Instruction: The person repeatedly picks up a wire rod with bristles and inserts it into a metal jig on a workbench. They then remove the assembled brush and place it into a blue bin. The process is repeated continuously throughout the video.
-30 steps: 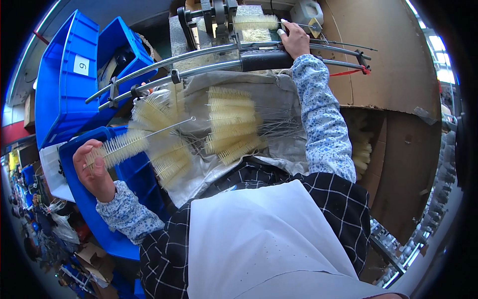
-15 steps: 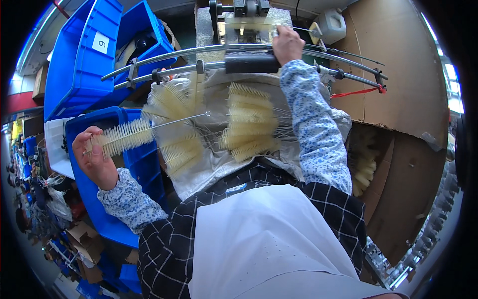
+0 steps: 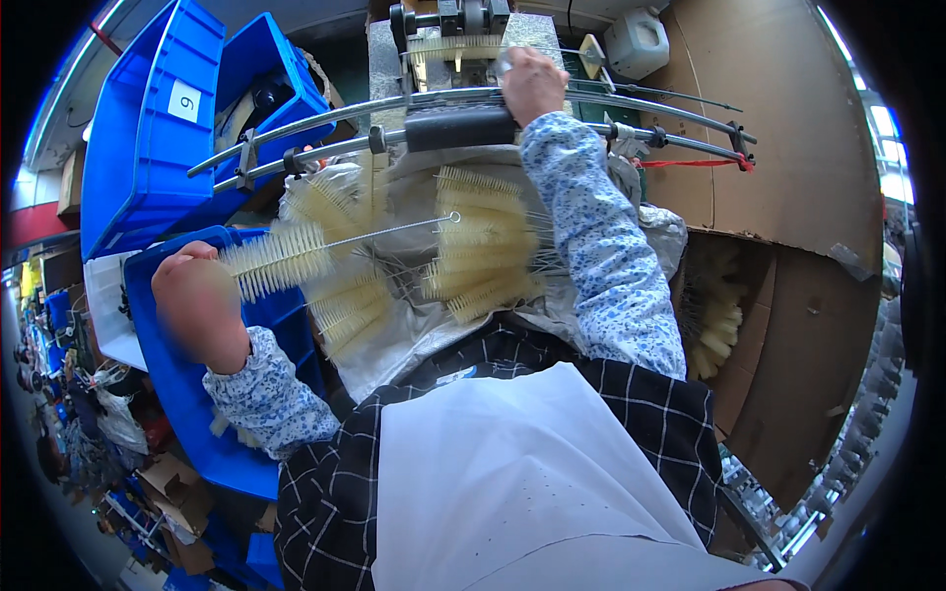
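My left hand (image 3: 202,307), partly blurred, is closed around the bristle end of a cream bottle brush (image 3: 281,259). The brush's twisted wire stem points right and ends in a small loop above the other brushes. At the far side, my right hand (image 3: 535,87) is closed at the right end of a black cylindrical sleeve (image 3: 461,128) on a metal machine; what its fingers grip is hidden. Another cream brush (image 3: 453,47) lies across the machine just left of those fingers. Between my arms, piles of loose brushes (image 3: 483,241) lie on a whitish sheet (image 3: 379,360).
Two curved metal rails (image 3: 325,146) span the front of the machine. Blue bins (image 3: 148,138) stand at the left, one below my left forearm. On the right are cardboard sheets (image 3: 778,128), with more brushes (image 3: 717,335) in a box. A white jug (image 3: 636,44) stands behind.
The view has shifted slightly. My left hand has closed more fully over the brush's bristle end, and the brush's loop sits farther right. My right hand and the black sleeve have moved left.
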Demonstrator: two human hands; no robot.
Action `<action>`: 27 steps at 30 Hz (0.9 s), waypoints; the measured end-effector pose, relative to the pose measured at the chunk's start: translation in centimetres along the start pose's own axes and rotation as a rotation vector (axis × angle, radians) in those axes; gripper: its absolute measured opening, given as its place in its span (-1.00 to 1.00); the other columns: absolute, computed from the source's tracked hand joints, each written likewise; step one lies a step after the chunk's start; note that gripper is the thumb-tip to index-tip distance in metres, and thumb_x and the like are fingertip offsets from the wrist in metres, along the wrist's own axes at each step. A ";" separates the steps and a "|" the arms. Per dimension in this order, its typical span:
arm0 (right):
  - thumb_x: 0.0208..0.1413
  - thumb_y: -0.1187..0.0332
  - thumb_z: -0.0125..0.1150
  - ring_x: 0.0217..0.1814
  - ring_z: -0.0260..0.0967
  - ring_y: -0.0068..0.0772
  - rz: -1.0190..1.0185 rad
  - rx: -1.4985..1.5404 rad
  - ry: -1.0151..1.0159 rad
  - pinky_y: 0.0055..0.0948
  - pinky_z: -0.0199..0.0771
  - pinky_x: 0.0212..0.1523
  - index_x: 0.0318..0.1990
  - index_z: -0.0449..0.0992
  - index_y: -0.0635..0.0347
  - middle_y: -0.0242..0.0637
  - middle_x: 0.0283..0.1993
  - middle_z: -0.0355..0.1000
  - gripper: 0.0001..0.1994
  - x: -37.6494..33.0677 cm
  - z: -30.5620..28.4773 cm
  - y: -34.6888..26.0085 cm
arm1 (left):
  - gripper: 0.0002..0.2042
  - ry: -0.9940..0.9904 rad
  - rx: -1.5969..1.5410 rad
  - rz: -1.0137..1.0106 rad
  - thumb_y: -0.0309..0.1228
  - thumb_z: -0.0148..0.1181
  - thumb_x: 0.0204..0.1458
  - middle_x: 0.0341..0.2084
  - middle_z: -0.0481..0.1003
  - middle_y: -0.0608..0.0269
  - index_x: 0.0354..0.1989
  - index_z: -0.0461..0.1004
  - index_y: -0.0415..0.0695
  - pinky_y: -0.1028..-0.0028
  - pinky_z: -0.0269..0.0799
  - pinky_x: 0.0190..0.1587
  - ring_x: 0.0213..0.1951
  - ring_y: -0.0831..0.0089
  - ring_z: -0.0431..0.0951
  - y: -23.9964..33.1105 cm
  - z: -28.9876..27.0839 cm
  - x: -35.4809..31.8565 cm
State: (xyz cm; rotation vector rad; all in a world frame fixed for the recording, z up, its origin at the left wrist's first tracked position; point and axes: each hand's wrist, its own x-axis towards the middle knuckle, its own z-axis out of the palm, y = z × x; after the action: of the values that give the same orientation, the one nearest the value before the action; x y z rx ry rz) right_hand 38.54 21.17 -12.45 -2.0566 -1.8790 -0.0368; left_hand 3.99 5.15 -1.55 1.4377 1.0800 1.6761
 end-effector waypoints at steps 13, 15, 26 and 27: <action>-0.02 0.23 0.01 -0.16 0.35 -0.15 -0.051 -0.030 0.041 -0.31 0.32 -0.14 -0.18 0.46 0.11 -0.13 -0.23 0.41 -0.72 4.2 -2.7 14.2 | -0.77 -0.020 -0.075 -0.135 -0.44 -0.01 -0.07 -0.32 0.33 0.07 -0.22 0.24 -0.21 0.52 0.29 -0.18 -0.26 0.44 0.34 -0.2 1.5 0.2; 0.01 0.26 -0.04 -0.17 0.35 -0.15 -0.105 -0.155 -0.027 -0.30 0.32 -0.15 -0.14 0.43 0.08 -0.12 -0.25 0.41 -0.73 4.8 -2.9 14.5 | -0.80 -0.061 -0.111 -0.197 -0.46 0.00 -0.06 -0.34 0.35 0.10 -0.25 0.25 -0.22 0.57 0.27 -0.20 -0.29 0.49 0.35 -0.4 2.7 0.5; -0.01 0.45 0.02 -0.05 0.25 -0.44 -0.229 0.505 -0.689 -0.50 0.24 -0.03 -0.09 0.35 0.24 -0.28 -0.10 0.32 -0.72 -3.8 -16.1 8.2 | -0.83 -0.249 -0.290 -0.409 -0.54 0.02 -0.04 -0.39 0.34 0.29 -0.26 0.26 -0.17 0.69 0.30 -0.42 -0.39 0.68 0.35 -3.9 11.6 0.7; -0.02 0.44 0.05 -0.06 0.27 -0.38 -0.375 0.493 -0.642 -0.48 0.25 -0.03 -0.09 0.35 0.26 -0.24 -0.10 0.33 -0.71 -4.7 -15.0 5.5 | -0.83 -0.222 -0.272 -0.378 -0.54 0.02 -0.04 -0.38 0.34 0.28 -0.24 0.26 -0.17 0.69 0.31 -0.41 -0.41 0.67 0.35 -4.4 12.9 -0.1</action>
State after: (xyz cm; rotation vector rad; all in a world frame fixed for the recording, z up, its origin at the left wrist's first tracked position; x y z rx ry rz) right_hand 46.56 12.21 -0.88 -1.4486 -2.2989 0.9910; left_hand 16.58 9.06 -4.92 1.1319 0.8938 1.3032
